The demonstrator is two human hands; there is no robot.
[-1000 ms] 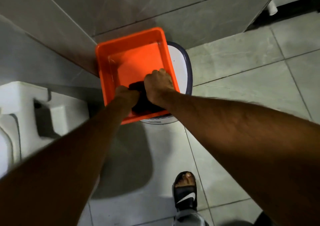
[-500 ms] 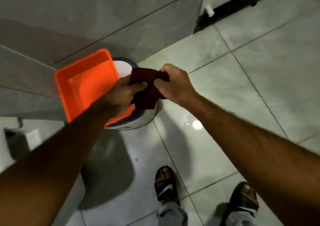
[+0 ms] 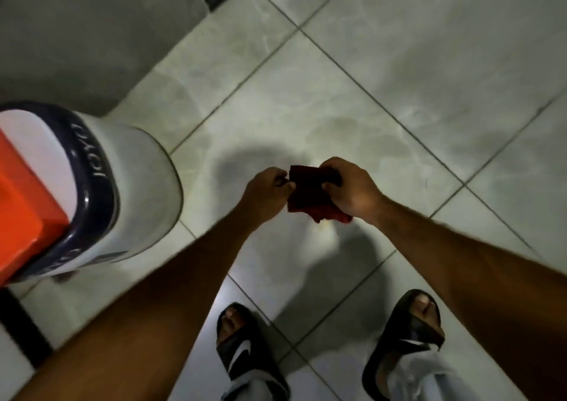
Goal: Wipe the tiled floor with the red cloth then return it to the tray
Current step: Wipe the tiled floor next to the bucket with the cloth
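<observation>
Both hands, left (image 3: 268,187) and right (image 3: 349,190), pinch shut, arms outstretched.

The cloth (image 3: 310,193) is dark red, almost maroon in the dim light. The tray (image 3: 21,198) is bright orange-red. The bucket (image 3: 135,185) beneath it is white with a navy rim band bearing pale lettering. The floor tiles (image 3: 399,78) are pale grey-green, faintly marbled, with dark grout lines. Both slide sandals (image 3: 245,348) are black, each with a white mark on the strap.
</observation>
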